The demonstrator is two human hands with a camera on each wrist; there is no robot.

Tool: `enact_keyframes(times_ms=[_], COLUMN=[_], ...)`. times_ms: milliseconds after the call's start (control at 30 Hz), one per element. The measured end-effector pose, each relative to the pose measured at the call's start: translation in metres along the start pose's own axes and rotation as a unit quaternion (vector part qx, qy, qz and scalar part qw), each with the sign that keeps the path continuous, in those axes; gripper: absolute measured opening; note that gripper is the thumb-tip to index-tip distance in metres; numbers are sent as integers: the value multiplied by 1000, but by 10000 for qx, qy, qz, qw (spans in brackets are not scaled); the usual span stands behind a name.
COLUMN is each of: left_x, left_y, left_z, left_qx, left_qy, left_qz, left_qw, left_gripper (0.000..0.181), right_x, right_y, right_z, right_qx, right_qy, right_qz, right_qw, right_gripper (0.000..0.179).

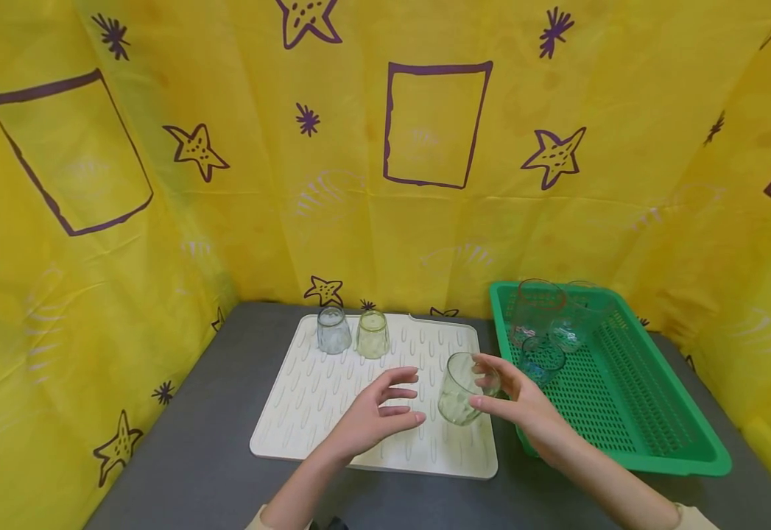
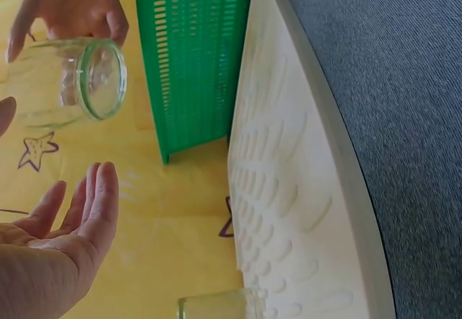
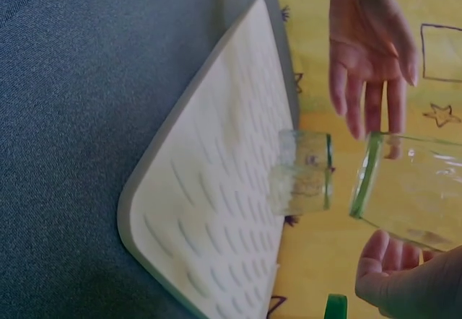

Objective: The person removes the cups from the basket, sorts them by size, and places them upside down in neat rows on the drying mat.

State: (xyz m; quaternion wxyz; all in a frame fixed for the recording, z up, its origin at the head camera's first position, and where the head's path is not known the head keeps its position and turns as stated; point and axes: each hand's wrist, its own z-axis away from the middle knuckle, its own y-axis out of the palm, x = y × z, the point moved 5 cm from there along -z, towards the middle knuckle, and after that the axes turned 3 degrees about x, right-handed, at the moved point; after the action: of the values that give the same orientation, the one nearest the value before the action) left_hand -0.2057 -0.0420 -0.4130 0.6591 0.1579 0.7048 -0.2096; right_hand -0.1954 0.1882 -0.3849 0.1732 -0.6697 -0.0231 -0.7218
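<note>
A pale green drinking glass (image 1: 456, 394) is in my right hand (image 1: 524, 405), whose thumb and fingers grip its right side. It hangs slightly tilted over the right part of a white ribbed drying mat (image 1: 319, 412). My left hand (image 1: 375, 419) is to the left of the glass, its fingers loosely bent and spread, apart from it and holding nothing. In the left wrist view the glass (image 2: 54, 81) shows a thick green ring at the end facing the mat. Two glasses stand at the mat's back left: a bluish one (image 1: 333, 333) and a yellow-green one (image 1: 372, 337).
Right of the mat is a green perforated basket (image 1: 677, 412). Toward its back left are several glasses, among them a red-rimmed glass (image 1: 537, 313) and a blue glass (image 1: 543, 362). A yellow patterned curtain (image 1: 358, 243) hangs behind and at both sides of the dark grey table (image 1: 186, 442).
</note>
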Motion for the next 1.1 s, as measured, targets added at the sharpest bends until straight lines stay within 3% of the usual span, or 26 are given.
enact_keyframes(times_ms=[500, 1100], left_x=[-4, -4], left_y=[16, 24], left_z=[-8, -13], left_qx=[114, 239], left_qy=[133, 236], left_qz=[-258, -626], left_qw=[9995, 9975], left_gripper=[63, 67], right_x=[-4, -6], right_y=[13, 25], right_z=[0, -1], right_qx=[187, 391], right_qy=[73, -188], right_qz=[-44, 95], right_qw=[9998, 9990], right_gripper=[65, 67])
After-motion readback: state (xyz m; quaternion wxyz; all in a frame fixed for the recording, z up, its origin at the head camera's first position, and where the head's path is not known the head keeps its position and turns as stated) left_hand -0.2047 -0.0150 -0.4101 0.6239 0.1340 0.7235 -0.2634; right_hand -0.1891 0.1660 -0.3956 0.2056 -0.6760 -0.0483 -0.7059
